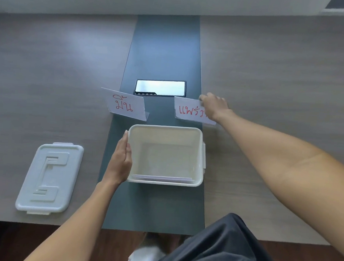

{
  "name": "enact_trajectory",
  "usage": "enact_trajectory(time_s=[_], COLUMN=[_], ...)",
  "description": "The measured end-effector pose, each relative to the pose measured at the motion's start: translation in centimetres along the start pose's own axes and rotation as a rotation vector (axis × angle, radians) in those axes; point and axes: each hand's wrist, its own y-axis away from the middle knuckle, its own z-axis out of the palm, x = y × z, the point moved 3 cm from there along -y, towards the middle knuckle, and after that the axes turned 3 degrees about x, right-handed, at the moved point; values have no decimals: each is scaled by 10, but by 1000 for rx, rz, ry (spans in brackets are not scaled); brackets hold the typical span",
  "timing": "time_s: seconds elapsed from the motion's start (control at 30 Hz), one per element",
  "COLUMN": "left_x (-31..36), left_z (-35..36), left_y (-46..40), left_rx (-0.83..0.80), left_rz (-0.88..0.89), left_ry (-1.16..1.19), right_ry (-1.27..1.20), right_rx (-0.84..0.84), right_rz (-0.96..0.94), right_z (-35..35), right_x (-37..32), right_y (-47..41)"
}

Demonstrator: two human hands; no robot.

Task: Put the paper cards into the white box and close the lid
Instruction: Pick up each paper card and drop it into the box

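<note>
White box [196, 184] open, one lid [48, 177] aside, two cards [126, 104], right fingers [205, 99] pinching one.

A white box [166, 155] is seen open on the dark centre strip of a wooden table [49, 70], with paper sheets lying along its near wall. The left hand [121, 159] is laid flat against the box's left side. The right hand [214, 106] is closed on the top edge of the right card holder [188, 110]. A second card holder [126, 104] is stood to the left. The lid [49, 178] is laid apart, left of the box.
</note>
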Motion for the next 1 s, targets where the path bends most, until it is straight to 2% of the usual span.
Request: enact_trajectory(time_s=[0.17, 0.53, 0.7, 0.8, 1.0], left_x=[-1, -8, -14, -17, -28], left_z=[-3, -20, -27, -30, -40], left_y=[0, -3, -3, -3, 0], left_rx=[-14, -48, -48, -51, -40], left_rz=[21, 31, 18, 23, 21], left_ry=[1, 38, 62, 69, 59], right_ry=[-248, -581, -726, -817, -813], right_rx=[19, 168, 126, 20, -116], right_rz=[54, 72, 12, -51, -112], right_z=[-18, -89, -109, -112, -112], right_x=[-8, -45, -72, -90, -117], right_y=[12, 46, 64, 74, 93])
